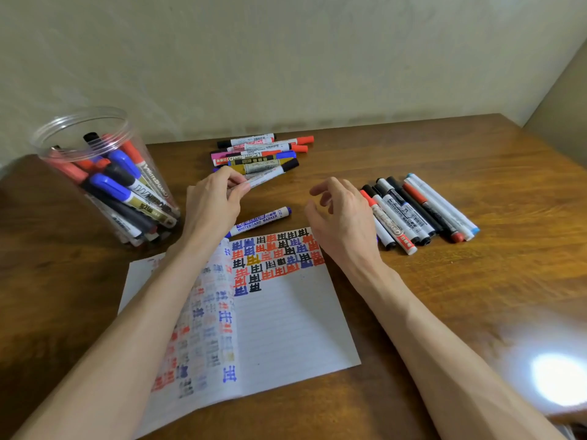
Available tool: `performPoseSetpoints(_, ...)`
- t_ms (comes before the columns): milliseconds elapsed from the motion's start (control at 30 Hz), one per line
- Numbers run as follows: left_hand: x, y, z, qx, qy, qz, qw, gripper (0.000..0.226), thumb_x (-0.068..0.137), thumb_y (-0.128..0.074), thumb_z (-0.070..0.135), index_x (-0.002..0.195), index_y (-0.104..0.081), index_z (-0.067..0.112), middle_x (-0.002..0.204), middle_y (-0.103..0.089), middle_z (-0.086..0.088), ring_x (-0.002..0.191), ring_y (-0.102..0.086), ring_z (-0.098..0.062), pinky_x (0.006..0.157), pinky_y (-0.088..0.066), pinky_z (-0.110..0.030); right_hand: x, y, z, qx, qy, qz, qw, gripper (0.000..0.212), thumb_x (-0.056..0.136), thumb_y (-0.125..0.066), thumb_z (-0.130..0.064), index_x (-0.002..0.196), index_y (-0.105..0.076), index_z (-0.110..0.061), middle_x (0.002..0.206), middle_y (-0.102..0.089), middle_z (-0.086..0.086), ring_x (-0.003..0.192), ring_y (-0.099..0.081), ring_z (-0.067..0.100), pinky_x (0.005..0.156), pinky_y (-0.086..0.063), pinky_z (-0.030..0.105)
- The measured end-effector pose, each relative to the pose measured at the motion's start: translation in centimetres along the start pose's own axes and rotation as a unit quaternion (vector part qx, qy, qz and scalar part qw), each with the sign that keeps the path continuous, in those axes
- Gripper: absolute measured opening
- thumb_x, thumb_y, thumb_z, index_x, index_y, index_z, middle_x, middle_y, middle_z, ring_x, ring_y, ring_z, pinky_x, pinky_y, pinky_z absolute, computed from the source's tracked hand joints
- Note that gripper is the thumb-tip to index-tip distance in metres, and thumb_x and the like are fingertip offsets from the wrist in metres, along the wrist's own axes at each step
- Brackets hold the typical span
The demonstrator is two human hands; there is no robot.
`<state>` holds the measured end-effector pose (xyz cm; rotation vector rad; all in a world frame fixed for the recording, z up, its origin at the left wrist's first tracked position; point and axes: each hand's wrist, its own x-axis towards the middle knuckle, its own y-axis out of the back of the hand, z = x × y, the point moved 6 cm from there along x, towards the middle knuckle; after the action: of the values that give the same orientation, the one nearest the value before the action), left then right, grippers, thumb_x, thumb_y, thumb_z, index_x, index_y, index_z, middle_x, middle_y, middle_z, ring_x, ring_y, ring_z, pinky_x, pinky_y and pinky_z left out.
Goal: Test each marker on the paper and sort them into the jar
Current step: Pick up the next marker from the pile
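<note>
Pinching black-capped marker (270,175), left hand (212,203).

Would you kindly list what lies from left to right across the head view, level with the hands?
Clear jar, left hand holding a black-capped marker, right hand, row of markers.

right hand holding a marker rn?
No, the right hand is empty with its fingers loosely curled; only the left hand pinches a black-capped marker.
</note>
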<state>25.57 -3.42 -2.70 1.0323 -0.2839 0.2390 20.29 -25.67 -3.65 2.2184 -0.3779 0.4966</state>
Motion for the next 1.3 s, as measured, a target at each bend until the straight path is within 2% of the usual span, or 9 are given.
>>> performPoseSetpoints(167,-3.5,2.3,2.2,-0.088,-0.03,-0.043,0.995,0.018,0.099,-0.067,0.034,0.113,-0.069,0.023,0.107,-0.07,0.008,0.096,-0.066,-0.011,0.069,-0.051,-0.024,-0.7,-0.1,-2.3,0.055,0.101,-0.022,0.993,0.048,0.094,-0.076,-0.028,0.138,-0.059,-0.022,0.099,-0.06,-0.004,0.073,-0.055,0.008,0.059,-0.053,0.029)
performPoseSetpoints(367,-8.6,4.2,2.8,-0.303,-0.005,-0.075,0.95,0.017,0.095,-0.071,0.035,0.107,-0.074,0.023,0.085,-0.074,0.017,0.084,-0.071,-0.006,0.073,-0.053,-0.016,-1.8,-0.7,-4.3,0.073,0.172,-0.038,0.982,0.036,0.095,-0.077,-0.029,0.129,-0.069,-0.021,0.1,-0.061,-0.01,0.071,-0.048,-0.01,0.065,-0.046,0.016)
performPoseSetpoints(467,-9.6,4.4,2.4,-0.365,0.001,-0.131,0.922,0.032,0.088,-0.076,0.037,0.117,-0.071,0.023,0.102,-0.076,0.013,0.097,-0.073,-0.008,0.08,-0.057,-0.019,-1.9,-0.2,-4.6,0.085,0.181,-0.023,0.98,0.027,0.095,-0.078,-0.028,0.12,-0.072,-0.02,0.091,-0.065,-0.008,0.069,-0.055,0.002,0.061,-0.052,0.023)
performPoseSetpoints(600,-10.1,3.8,1.7,-0.322,-0.029,-0.178,0.929,0.065,0.079,-0.082,0.044,0.138,-0.056,0.032,0.12,-0.071,0.01,0.103,-0.071,-0.018,0.083,-0.062,-0.041,-2.1,-0.2,-4.8,0.181,0.143,-0.061,0.971,0.026,0.096,-0.077,-0.024,0.119,-0.072,-0.014,0.078,-0.066,-0.009,0.066,-0.064,0.011,0.058,-0.049,0.022)
performPoseSetpoints(800,-10.5,4.1,2.6,-0.189,-0.144,-0.11,0.965,0.042,0.085,-0.064,0.047,0.125,-0.062,0.035,0.111,-0.062,0.026,0.08,-0.061,0.0,0.063,-0.049,-0.014,-3.0,-1.1,-5.6,0.399,0.027,-0.197,0.895,0.023,0.104,-0.066,-0.019,0.111,-0.062,0.002,0.07,-0.068,0.017,0.054,-0.062,0.026,0.053,-0.052,0.032)
performPoseSetpoints(1033,-10.3,4.0,1.3,-0.181,-0.122,-0.097,0.971,0.035,0.092,-0.063,0.05,0.115,-0.073,0.026,0.099,-0.071,0.019,0.069,-0.065,-0.013,0.063,-0.055,-0.031,-3.7,-0.8,-6.2,0.437,0.0,-0.205,0.876,0.025,0.107,-0.061,-0.021,0.107,-0.058,0.004,0.068,-0.067,0.012,0.056,-0.06,0.029,0.054,-0.05,0.032)
performPoseSetpoints(1100,-10.4,4.0,1.4,-0.175,-0.133,-0.089,0.971,0.025,0.096,-0.064,0.041,0.112,-0.073,0.024,0.095,-0.069,0.019,0.066,-0.063,-0.01,0.059,-0.051,-0.027,-3.8,-0.7,-6.1,0.423,0.001,-0.19,0.886,0.024,0.105,-0.064,-0.023,0.103,-0.062,0.001,0.067,-0.067,0.004,0.056,-0.061,0.02,0.055,-0.049,0.03)
performPoseSetpoints(1200,-10.7,4.1,2.0,-0.146,-0.161,-0.08,0.973,0.019,0.099,-0.062,0.033,0.111,-0.069,0.02,0.097,-0.065,0.019,0.078,-0.063,-0.001,0.064,-0.05,-0.019,-3.9,-0.6,-6.1,0.396,0.001,-0.163,0.904,0.017,0.099,-0.072,-0.021,0.095,-0.072,-0.005,0.072,-0.074,-0.005,0.06,-0.067,0.008,0.057,-0.052,0.022)
performPoseSetpoints(1300,-10.6,4.1,1.9,-0.154,-0.151,-0.096,0.972,0.019,0.104,-0.058,0.03,0.111,-0.069,0.016,0.101,-0.071,0.01,0.091,-0.067,-0.007,0.074,-0.055,-0.035,-3.7,-0.6,-6.0,0.377,-0.01,-0.165,0.911,0.021,0.099,-0.071,-0.024,0.09,-0.074,-0.006,0.072,-0.075,-0.001,0.062,-0.069,0.012,0.059,-0.056,0.026)
